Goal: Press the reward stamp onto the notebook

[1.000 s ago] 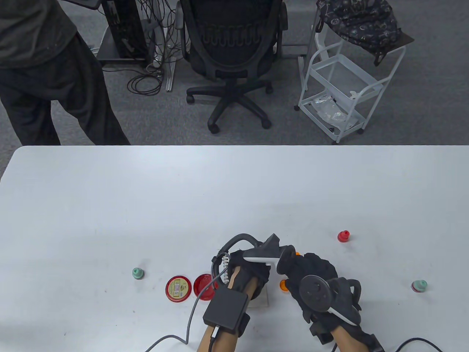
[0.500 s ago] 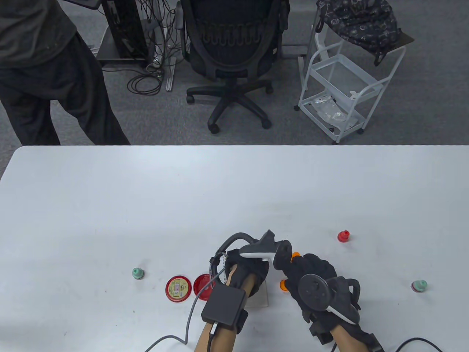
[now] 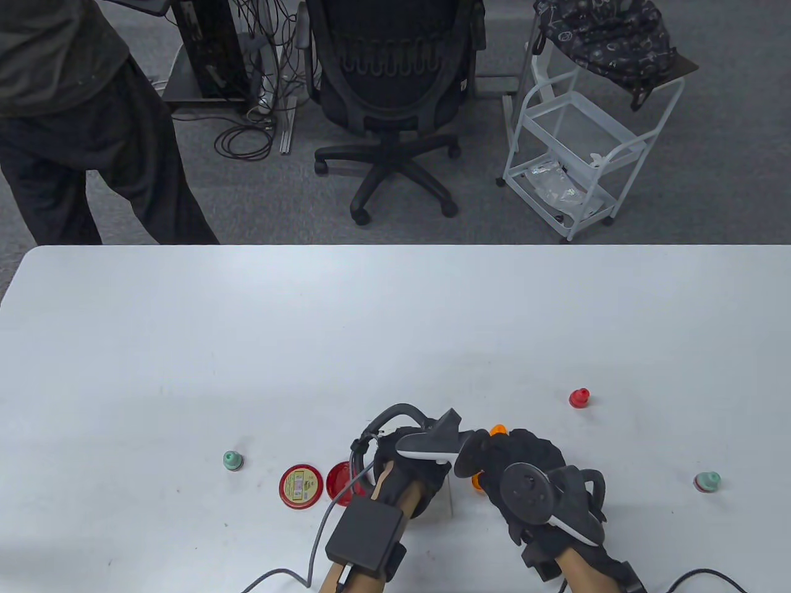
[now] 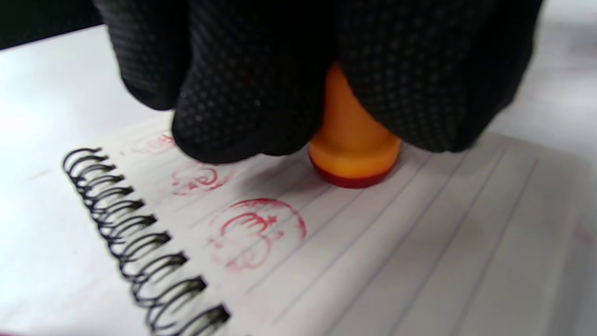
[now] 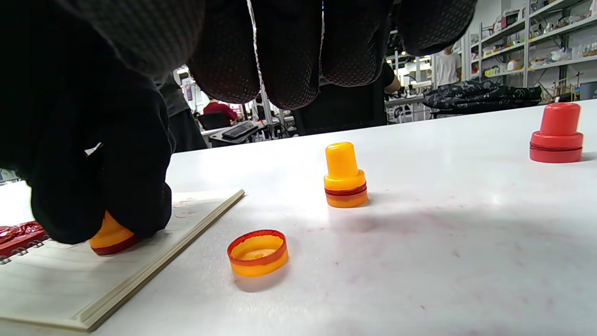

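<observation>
Bright even overhead light; soft shadows; left wrist view blurred close-up.

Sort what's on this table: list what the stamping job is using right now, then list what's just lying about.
In use:
left hand, gripping the orange stamp
spiral notebook, stamp face down on its page
orange cap, off

Lying about:
capped orange stamp
red stamp
two green stamps
red tin lid
right hand, holding nothing visible
</observation>
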A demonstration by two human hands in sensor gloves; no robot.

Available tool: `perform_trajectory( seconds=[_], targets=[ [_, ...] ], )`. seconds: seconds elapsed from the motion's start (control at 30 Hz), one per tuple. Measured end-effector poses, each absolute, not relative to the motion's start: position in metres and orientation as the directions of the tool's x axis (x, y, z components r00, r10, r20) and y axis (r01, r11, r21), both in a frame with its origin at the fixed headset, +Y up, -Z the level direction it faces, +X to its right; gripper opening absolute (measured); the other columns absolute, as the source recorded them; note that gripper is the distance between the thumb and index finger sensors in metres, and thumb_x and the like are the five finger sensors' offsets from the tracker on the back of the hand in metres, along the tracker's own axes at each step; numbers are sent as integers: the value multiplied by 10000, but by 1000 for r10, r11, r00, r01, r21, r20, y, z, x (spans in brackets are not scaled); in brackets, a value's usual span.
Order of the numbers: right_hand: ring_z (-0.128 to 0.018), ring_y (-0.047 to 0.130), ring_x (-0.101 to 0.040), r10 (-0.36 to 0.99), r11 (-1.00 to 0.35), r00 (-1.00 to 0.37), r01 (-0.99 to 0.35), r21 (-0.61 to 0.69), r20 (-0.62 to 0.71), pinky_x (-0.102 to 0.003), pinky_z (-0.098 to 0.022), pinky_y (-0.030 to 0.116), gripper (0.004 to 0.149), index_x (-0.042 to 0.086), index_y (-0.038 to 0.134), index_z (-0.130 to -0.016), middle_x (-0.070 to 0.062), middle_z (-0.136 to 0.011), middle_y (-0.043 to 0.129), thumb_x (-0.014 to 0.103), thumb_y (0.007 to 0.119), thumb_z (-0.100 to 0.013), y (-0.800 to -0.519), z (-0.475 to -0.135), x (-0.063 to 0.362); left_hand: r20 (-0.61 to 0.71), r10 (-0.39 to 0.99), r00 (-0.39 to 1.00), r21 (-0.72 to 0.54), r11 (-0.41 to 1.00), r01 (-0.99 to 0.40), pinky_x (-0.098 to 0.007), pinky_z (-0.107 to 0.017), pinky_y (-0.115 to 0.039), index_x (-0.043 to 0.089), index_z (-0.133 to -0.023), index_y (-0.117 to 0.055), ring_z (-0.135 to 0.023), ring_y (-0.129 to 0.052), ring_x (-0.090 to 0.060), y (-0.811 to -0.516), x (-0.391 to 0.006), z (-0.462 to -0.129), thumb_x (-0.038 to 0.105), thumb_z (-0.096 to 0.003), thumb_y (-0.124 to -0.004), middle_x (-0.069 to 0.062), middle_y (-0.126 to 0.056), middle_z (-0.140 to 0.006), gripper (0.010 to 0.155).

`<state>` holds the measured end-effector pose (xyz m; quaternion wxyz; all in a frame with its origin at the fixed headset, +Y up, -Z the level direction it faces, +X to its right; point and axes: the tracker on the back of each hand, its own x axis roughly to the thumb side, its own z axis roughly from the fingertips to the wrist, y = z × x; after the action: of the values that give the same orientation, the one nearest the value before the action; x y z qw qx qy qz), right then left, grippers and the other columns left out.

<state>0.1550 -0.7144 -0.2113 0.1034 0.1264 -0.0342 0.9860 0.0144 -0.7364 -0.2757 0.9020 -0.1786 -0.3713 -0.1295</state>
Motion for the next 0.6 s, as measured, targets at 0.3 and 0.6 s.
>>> perform_trajectory(
  seconds=[0.3,0.6],
  targets=[
    [-978,698,-373,208,-969,-942,-235,-75,264,-599,-715,598,508,293,756,-900,-18,-1014,738,450,741,-417,-707,-208,157,716,-148,682,16,980,196,-489,-504,-832,172,-839,-909,-510,-1018,-255,-731,-16,-251,318,-399,-884,-87,-983,-756,464],
    [-987,677,-378,230,-966,-942,-251,-57,246,-597,-718,595,549,291,696,-940,-18,-1036,700,450,743,-417,-712,-209,157,674,-41,737,136,988,-69,-501,-510,-824,166,-869,-892,-537,-1015,-271,-678,-69,-222,316,-423,-869,-95,-968,-793,471]
  ],
)
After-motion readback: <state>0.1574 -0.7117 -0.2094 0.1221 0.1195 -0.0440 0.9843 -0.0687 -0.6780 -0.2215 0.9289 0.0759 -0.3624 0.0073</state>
